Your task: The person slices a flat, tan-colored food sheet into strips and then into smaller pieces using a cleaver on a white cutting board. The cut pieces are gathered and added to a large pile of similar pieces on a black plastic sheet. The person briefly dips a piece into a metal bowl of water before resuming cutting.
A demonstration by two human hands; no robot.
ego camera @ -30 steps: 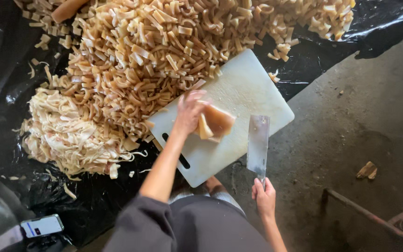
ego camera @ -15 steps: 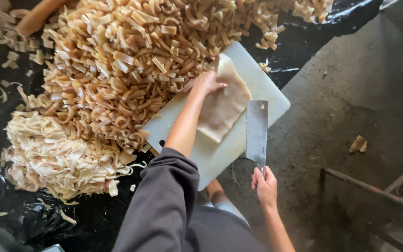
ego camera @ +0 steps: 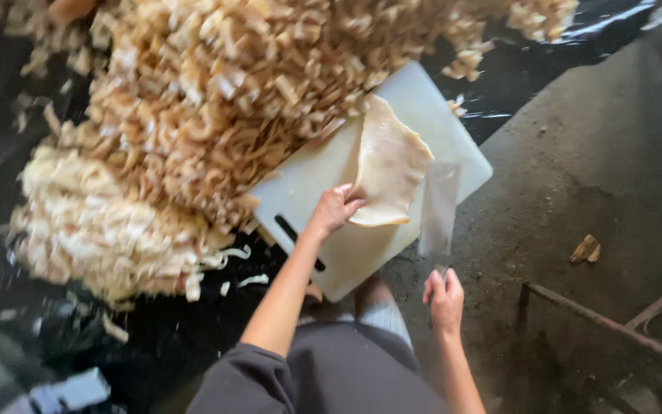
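A white cutting board [ego camera: 453,138] lies tilted on black plastic. On it a flat pale sheet of hide-like material [ego camera: 388,165] is spread out. My left hand [ego camera: 333,208] grips the sheet's lower left edge. My right hand [ego camera: 444,299] holds the handle of a broad cleaver [ego camera: 438,208], whose blade hangs over the board's right edge beside the sheet.
A large heap of tan cut strips [ego camera: 216,84] covers the board's upper left, with a paler shredded pile [ego camera: 109,230] to the left, all on black plastic sheeting [ego camera: 522,69]. Bare concrete floor [ego camera: 599,153] is at right, with a small scrap [ego camera: 585,249] and a metal frame [ego camera: 614,322].
The sheet has been unfolded and laid flat across the board. My left hand slid from its top down to its lower edge. The cleaver stayed beside the board.
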